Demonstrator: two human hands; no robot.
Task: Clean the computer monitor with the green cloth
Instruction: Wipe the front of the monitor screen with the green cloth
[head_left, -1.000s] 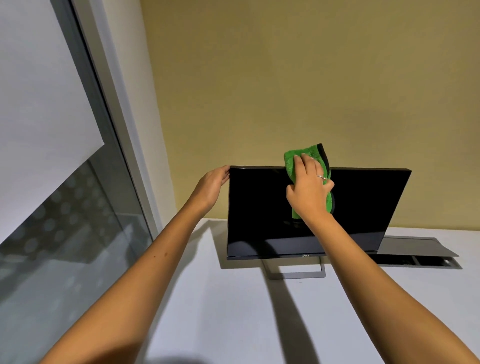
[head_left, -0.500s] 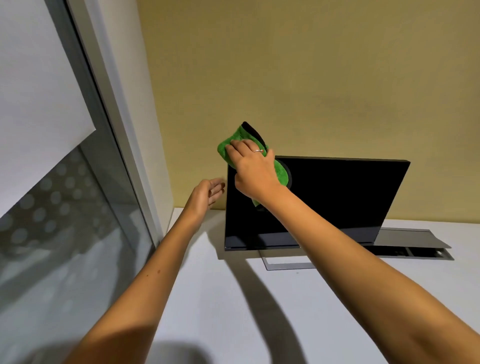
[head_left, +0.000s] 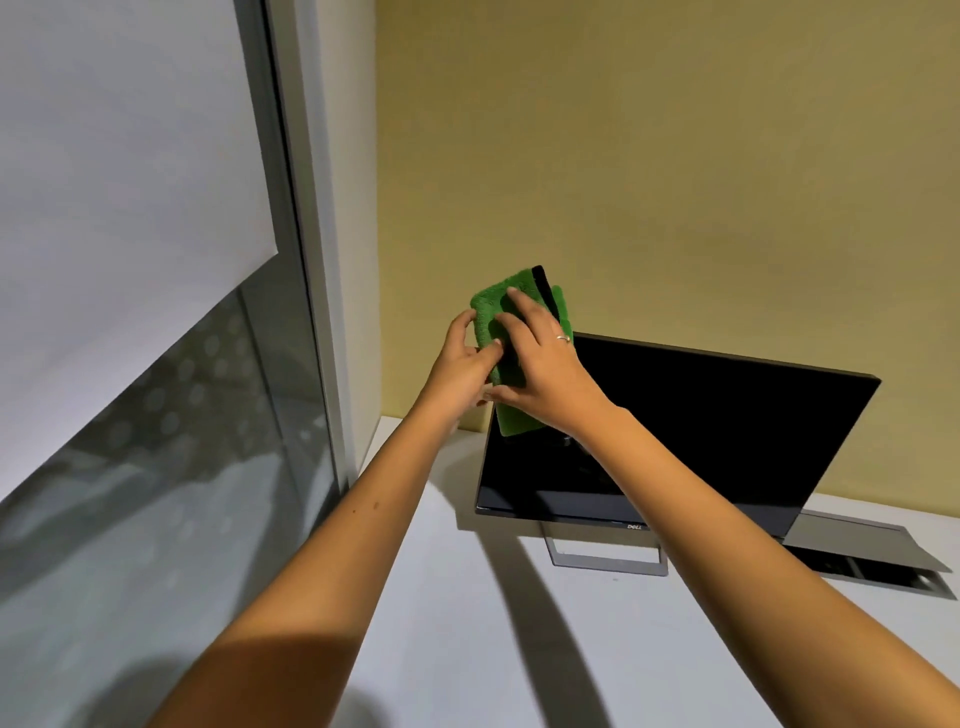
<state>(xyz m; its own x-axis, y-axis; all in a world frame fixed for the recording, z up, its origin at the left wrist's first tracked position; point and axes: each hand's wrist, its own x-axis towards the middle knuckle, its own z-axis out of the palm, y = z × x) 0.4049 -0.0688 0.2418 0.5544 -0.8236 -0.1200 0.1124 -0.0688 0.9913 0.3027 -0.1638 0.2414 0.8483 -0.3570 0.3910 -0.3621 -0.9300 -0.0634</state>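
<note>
**Both hands on the green cloth at the monitor's upper left corner**

At far left we see a window (head_left: 156, 415) with a white blind (head_left: 114, 156) drawn partway down. Moving right, our left hand (head_left: 460, 364) pinches the left edge of the green cloth (head_left: 491, 317), thumb and fingers curled onto it. The cloth, with a black trim, hangs over the upper left corner of the monitor (head_left: 701, 431). Our right hand (head_left: 545, 369), wearing a ring (head_left: 562, 338), lies over the cloth with fingers spread and lightly bent; we cannot tell whether its thumb grips. The monitor stands dark on the white desk (head_left: 467, 623), before a yellow wall (head_left: 675, 156).
</note>
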